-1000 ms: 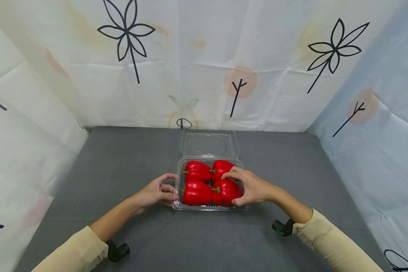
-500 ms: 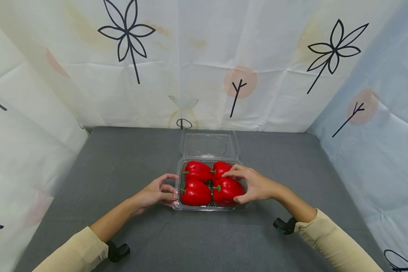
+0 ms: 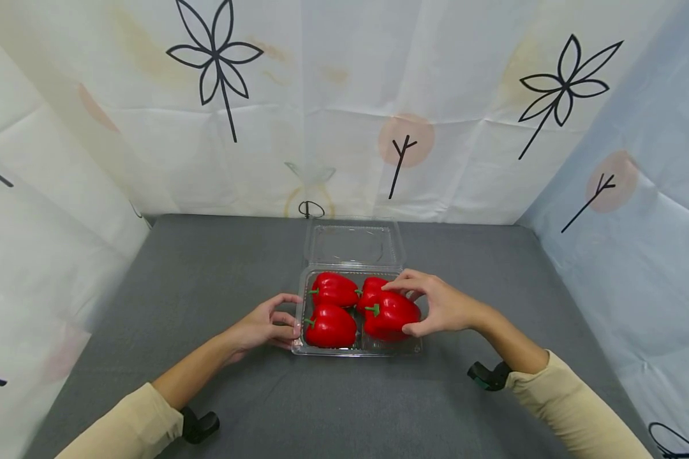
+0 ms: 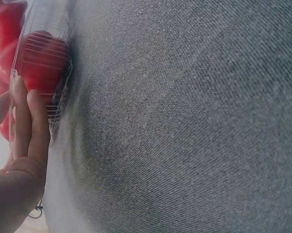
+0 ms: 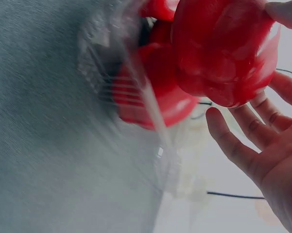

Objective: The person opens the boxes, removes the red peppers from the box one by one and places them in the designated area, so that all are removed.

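Observation:
In the head view, my right hand (image 3: pixel 444 306) holds a red bell pepper (image 3: pixel 392 317) by its right side, between thumb and fingers. Raised above the tray, this pepper partly covers the back right bell pepper (image 3: pixel 372 287). Another bell pepper (image 3: pixel 330 326) lies at the front left, and one more (image 3: pixel 334 288) at the back left. All sit in a clear plastic clamshell container (image 3: pixel 373 349). My left hand (image 3: pixel 264 325) touches its left edge; in the left wrist view, nearly straight fingers (image 4: pixel 38 126) rest along the ribbed wall.
The container's hinged lid (image 3: pixel 353 245) stands open toward the back. Grey cloth (image 3: pixel 218 255) covers the table, with printed white fabric (image 3: pixel 344 95) rising behind and at both sides. Dark bands (image 3: pixel 488 376) circle the wrists.
My right hand has lifted the front right bell pepper out of its place, up and slightly to the right. My left hand has stayed at the container's edge.

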Tool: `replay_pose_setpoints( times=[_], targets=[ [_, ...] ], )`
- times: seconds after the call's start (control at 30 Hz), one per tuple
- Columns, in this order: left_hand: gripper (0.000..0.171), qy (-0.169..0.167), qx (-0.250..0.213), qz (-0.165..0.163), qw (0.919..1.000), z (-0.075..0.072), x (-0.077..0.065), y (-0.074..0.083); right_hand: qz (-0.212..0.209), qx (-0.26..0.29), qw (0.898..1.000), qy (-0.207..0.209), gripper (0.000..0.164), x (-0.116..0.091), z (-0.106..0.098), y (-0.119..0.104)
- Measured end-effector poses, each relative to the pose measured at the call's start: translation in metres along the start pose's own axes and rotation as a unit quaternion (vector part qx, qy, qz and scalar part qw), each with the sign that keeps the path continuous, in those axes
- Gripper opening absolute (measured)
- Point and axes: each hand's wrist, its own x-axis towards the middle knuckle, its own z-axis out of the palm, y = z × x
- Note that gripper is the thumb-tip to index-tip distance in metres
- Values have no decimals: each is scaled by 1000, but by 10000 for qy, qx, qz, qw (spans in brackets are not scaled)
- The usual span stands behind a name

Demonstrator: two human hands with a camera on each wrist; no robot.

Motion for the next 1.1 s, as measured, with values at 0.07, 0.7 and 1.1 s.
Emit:
replay_pose_setpoints(
  times=[0.07,0.7,1.1],
  targets=[
    [66,-5,-1,-2,10000,0,0,0,-36,-78,9998,159,62,0,-6,-1],
    [67,-17,-15,-4,10000,0,0,0,280,-1126,9683,2211,65,-8,-37,29],
    [66,-25,-14,-1,10000,0,-1,0,957,-1487,9233,3410,63,-25,-58,61]
  ],
)
